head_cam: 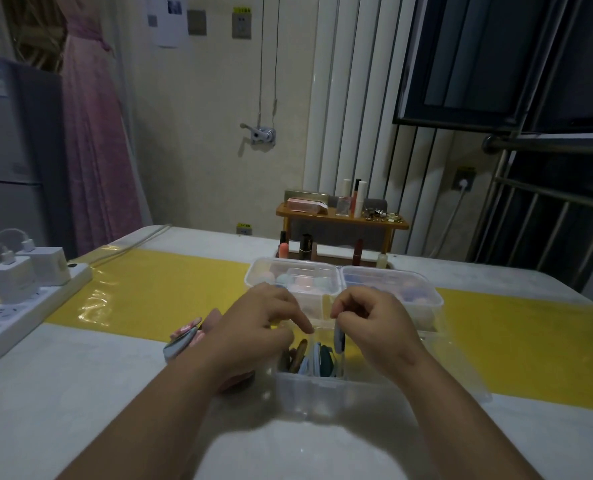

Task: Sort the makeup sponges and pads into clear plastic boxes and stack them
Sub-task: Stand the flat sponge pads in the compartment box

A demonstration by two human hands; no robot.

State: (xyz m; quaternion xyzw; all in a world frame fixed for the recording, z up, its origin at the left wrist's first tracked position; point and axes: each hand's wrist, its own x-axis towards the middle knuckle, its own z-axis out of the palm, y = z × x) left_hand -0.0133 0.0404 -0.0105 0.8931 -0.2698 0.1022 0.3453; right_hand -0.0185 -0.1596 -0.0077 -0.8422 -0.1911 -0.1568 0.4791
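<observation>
A clear plastic box (322,386) stands in front of me, holding several flat pads on edge. My right hand (374,320) pinches a grey-blue pad (340,337) upright over the box's inside. My left hand (260,323) hovers at the box's left rim with curled fingers, index pointing down into it; whether it holds anything is hidden. Behind them stand two closed clear boxes: the left closed box (288,275) holds pastel sponges and the right closed box (409,289) holds blue and pink ones. Loose pads (184,341) lie on the table left of my left hand.
A white power strip (21,306) with two chargers sits at the table's left edge. A small wooden shelf (340,220) with cosmetics stands at the far side, lipsticks (305,245) below it. A yellow mat (166,285) crosses the white table.
</observation>
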